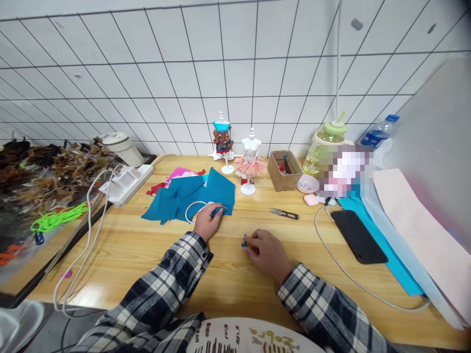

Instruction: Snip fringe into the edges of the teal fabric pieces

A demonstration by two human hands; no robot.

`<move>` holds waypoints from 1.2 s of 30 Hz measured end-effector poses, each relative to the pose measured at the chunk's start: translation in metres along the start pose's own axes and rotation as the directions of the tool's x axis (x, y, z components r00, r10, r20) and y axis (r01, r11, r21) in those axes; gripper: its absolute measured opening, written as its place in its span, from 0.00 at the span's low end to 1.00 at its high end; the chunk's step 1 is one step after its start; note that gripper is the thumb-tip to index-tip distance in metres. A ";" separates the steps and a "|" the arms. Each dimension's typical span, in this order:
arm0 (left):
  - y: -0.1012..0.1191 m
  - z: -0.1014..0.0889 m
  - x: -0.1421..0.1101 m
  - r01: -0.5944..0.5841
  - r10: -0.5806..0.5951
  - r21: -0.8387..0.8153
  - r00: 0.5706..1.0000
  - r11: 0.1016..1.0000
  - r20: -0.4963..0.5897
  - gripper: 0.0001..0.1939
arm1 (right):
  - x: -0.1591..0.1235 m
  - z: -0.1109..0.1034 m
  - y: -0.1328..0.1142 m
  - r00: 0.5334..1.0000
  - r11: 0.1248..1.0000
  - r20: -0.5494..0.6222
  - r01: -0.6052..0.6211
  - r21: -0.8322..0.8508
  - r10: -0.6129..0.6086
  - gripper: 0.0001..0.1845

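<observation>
My left hand rests on the wooden table at the near edge of a pile of blue fabric. Its fingers pinch a small blue fabric scrap, beside a white loop of cord. My right hand lies closed on the table, fingertips pinching a tiny blue piece. Small thread snips lie just beyond my right hand. Two mini dress forms stand behind: one with a blue top, one with a pink skirt.
A power strip with white cables sits at left beside a tray of brown scraps. A cardboard box, green bottle, black phone with charging cable and pale sheets occupy the right.
</observation>
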State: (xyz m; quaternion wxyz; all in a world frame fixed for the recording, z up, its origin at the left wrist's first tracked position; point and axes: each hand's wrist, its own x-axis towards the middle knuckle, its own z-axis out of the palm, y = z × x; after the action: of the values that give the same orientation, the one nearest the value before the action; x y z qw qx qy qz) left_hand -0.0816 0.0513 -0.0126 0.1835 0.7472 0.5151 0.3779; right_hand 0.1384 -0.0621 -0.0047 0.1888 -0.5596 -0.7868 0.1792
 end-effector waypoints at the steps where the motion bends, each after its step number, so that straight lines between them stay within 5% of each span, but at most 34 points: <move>1: 0.001 0.000 0.000 -0.002 0.002 -0.003 1.000 1.000 0.001 0.12 | 0.000 0.000 -0.001 1.000 1.000 0.003 -0.001 -0.006 0.001 0.15; 12: 0.000 0.000 -0.001 -0.003 0.003 0.001 1.000 1.000 0.005 0.12 | 0.016 -0.003 -0.014 0.977 0.976 -0.002 -0.214 -0.043 0.214 0.11; 22: -0.002 -0.004 -0.004 -0.013 0.013 0.001 1.000 1.000 -0.022 0.13 | 0.025 0.007 -0.015 0.983 0.970 0.010 -0.181 -0.163 0.185 0.08; 25: -0.003 -0.004 -0.004 -0.006 0.006 -0.007 1.000 1.000 -0.027 0.13 | 0.028 -0.021 0.001 0.964 0.964 -0.069 -0.252 0.089 0.258 0.08; 29: -0.003 -0.002 0.000 -0.033 0.033 -0.007 0.999 0.999 0.008 0.12 | 0.055 -0.085 0.043 0.914 0.892 -0.210 -0.254 0.373 0.348 0.07; 32: -0.004 -0.002 0.002 -0.039 0.039 -0.003 0.999 0.999 0.019 0.12 | 0.092 -0.126 0.081 0.855 0.908 -0.355 -0.268 0.323 0.379 0.06; 36: -0.007 -0.003 0.003 -0.014 0.014 -0.007 1.000 1.000 0.009 0.12 | 0.137 -0.150 0.120 0.817 0.916 -0.415 -0.373 0.150 0.401 0.12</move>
State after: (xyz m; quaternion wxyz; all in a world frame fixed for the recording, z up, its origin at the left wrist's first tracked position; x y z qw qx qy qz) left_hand -0.0873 0.0563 -0.0141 0.1858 0.7518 0.5078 0.3774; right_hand 0.2696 0.1154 0.0793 0.3371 -0.7273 -0.5880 0.1078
